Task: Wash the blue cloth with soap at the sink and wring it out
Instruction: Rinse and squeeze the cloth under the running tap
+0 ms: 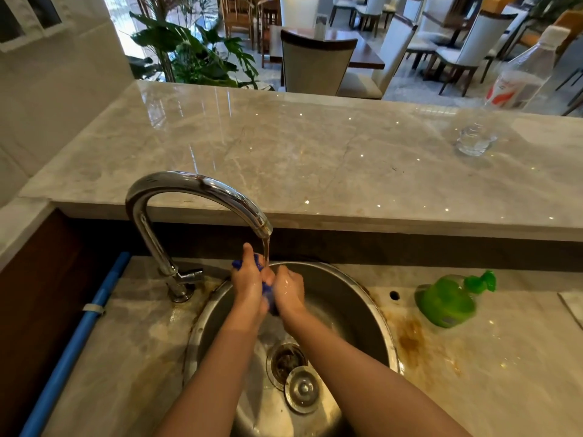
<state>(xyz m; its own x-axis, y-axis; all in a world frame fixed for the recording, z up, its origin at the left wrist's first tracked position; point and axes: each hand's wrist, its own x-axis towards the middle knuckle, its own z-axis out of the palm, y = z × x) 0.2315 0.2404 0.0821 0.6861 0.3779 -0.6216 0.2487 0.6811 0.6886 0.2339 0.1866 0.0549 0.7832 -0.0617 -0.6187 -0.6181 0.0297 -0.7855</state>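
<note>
The blue cloth (267,291) is bunched small between both hands over the round steel sink (356,304); only bits of it show above and between the fingers. My left hand (247,283) and my right hand (288,290) both clasp it, pressed together and wet. Water runs from the curved chrome tap (189,190) in a thin stream onto the hands and cloth. A green soap pump bottle (449,299) lies tilted on the counter to the right of the sink.
The drain (285,361) is uncovered, with its metal plug (303,389) lying beside it in the basin. A blue pipe (75,339) runs along the left counter edge. On the raised marble ledge stand a glass (474,141) and a plastic bottle (520,74).
</note>
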